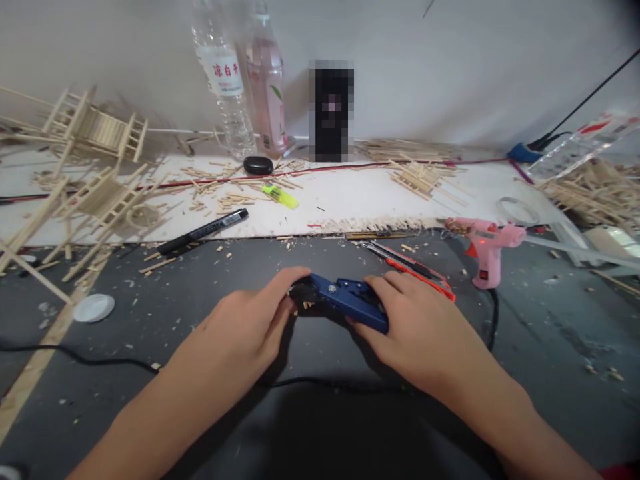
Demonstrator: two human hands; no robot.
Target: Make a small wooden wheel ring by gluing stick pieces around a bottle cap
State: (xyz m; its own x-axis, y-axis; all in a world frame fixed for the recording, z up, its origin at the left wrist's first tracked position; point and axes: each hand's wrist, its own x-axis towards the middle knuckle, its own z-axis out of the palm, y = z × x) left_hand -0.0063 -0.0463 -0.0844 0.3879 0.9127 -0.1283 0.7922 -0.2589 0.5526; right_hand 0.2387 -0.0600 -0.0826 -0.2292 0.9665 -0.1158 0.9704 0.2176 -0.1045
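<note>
My right hand (420,327) is wrapped round the handles of a blue hand cutter (345,301), which lies level above the dark table. At the cutter's dark head, my left hand (240,327) is closed in a pinch between thumb and fingers. What it pinches is hidden behind the fingers. Small cut wood pieces (306,305) show just under the cutter's head. Right behind my right hand lies an orange-red utility knife (410,267). Farther right, a pink hot glue gun (485,250) stands with a glue stick in its back and a small light on.
Stick-built wooden models (100,193) stand at the left, and a smaller one (415,179) lies at the back. A black marker (203,232), yellow highlighter (281,196), white lid (94,308) and two bottles (267,87) are around. A black cable (310,381) crosses the table.
</note>
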